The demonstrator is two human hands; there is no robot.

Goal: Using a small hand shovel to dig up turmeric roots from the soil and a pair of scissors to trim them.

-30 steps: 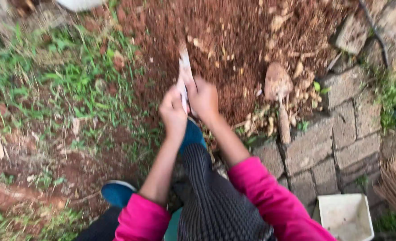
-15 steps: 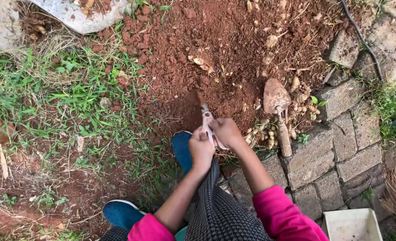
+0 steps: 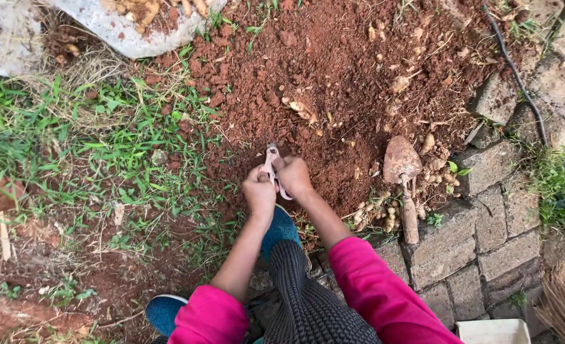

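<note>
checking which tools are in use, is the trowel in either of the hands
No, the trowel lies on the soil apart from both hands, the left hand and right hand gripping a small tool.

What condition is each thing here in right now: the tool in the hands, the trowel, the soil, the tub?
Left hand: closed on the digging tool.
Right hand: closed on it too.
Digging tool: tip down in soil.
Trowel: lying flat, soil-caked.
Soil: loose, dug up.
White tub: upright, partly out of view.

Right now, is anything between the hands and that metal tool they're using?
No. Both the left hand and right hand are wrapped directly around the metal tool, whose tip pokes into the red soil.
</note>
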